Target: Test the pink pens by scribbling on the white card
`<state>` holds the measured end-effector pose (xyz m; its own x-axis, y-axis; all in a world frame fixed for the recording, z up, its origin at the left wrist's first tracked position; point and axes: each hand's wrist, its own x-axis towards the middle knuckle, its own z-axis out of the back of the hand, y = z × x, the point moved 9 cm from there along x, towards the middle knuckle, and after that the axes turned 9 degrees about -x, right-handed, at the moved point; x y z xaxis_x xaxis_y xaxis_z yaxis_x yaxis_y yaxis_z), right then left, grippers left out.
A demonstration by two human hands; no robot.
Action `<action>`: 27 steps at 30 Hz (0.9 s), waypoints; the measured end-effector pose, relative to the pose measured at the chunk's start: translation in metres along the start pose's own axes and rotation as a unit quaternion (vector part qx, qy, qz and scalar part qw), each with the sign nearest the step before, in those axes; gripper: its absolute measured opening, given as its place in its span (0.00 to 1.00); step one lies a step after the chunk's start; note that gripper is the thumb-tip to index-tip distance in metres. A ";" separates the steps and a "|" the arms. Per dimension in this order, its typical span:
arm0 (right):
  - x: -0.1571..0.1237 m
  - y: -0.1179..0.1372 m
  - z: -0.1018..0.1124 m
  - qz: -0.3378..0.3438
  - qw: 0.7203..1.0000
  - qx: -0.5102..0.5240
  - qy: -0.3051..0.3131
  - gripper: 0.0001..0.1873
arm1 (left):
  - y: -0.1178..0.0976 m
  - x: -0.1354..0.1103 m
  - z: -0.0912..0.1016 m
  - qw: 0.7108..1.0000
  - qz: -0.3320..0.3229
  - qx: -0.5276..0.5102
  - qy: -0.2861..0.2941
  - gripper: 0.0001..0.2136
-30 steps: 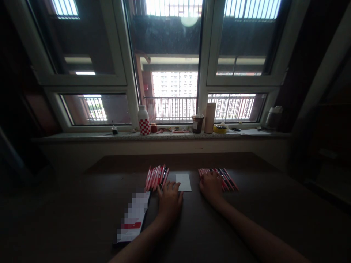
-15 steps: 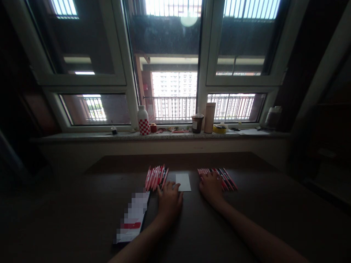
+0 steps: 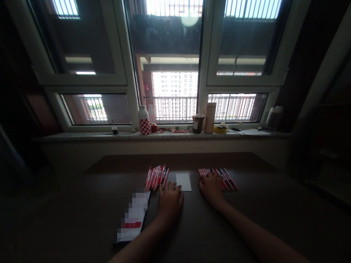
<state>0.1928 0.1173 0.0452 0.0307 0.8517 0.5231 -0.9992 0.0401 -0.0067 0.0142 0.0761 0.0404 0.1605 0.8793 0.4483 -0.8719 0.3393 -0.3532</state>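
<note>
My left hand (image 3: 170, 202) rests on the dark table with its fingers apart and holds nothing. Its fingertips lie beside a white card (image 3: 183, 182) and just below a loose bunch of slim pink, red and black pens (image 3: 156, 177). Further right, my right hand (image 3: 211, 187) lies over the left part of a second row of similar pens (image 3: 229, 179), which are side by side and tilted. Its fingers are spread across them and hide several. The row's right end shows past the hand.
On the table's left lies a dark-edged flat object (image 3: 134, 217), its white top blurred by pixels. Along the windowsill (image 3: 120, 136) stand a checked bottle (image 3: 144, 120), a cup with a dark drink (image 3: 197, 123), a tan flask (image 3: 210, 117) and a yellow tape roll (image 3: 220, 128).
My left hand's fingers have drawn slightly back and right, away from the left pens. My right hand stays on the right-hand row. The view has shifted very slightly.
</note>
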 end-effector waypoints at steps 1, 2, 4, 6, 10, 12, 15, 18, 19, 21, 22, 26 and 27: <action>0.000 0.000 0.000 0.000 1.000 0.002 0.000 0.11 | 0.000 0.000 0.001 1.000 -0.001 0.000 -0.002 0.13; 0.000 0.000 0.000 0.000 1.000 0.005 -0.001 0.11 | 0.000 0.001 0.001 1.000 -0.002 0.000 -0.003 0.13; 0.000 0.000 0.001 0.000 1.000 0.013 -0.003 0.11 | 0.000 0.001 0.003 1.000 -0.001 0.004 -0.007 0.14; -0.001 0.001 0.003 0.004 1.000 0.024 -0.008 0.11 | 0.000 0.002 0.004 1.000 0.004 0.013 -0.011 0.14; -0.002 0.008 0.007 0.025 0.998 0.059 -0.018 0.10 | 0.001 0.001 0.008 0.999 0.018 0.044 -0.025 0.15; -0.003 0.013 0.008 0.051 0.995 0.086 -0.022 0.10 | 0.002 0.000 0.009 0.997 0.027 0.063 -0.032 0.16; -0.005 0.024 0.009 0.108 0.985 0.132 -0.025 0.10 | 0.004 -0.001 0.009 0.995 0.037 0.087 -0.040 0.17; -0.009 0.035 0.010 0.166 0.971 0.173 -0.020 0.11 | 0.005 -0.002 0.007 0.993 0.037 0.101 -0.041 0.18; -0.011 0.039 0.010 0.184 0.966 0.184 -0.015 0.11 | 0.005 -0.002 0.006 0.993 0.037 0.104 -0.040 0.18; -0.014 0.045 0.009 0.212 0.957 0.198 -0.003 0.12 | 0.006 -0.002 0.005 0.993 0.038 0.107 -0.038 0.18; -0.015 0.047 0.008 0.225 0.953 0.201 0.003 0.12 | 0.006 -0.002 0.005 0.993 0.039 0.107 -0.037 0.18; -0.020 0.054 0.008 0.259 0.944 0.202 0.020 0.11 | 0.004 -0.002 0.006 0.994 0.036 0.099 -0.029 0.18; -0.021 0.055 0.008 0.263 0.943 0.201 0.024 0.11 | 0.004 -0.002 0.005 0.994 0.035 0.096 -0.026 0.18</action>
<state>0.1367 0.0977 0.0405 -0.4810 0.7212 0.4985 -0.8054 -0.5882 0.0738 0.0080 0.0743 0.0427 0.0762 0.8784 0.4718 -0.9534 0.2027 -0.2233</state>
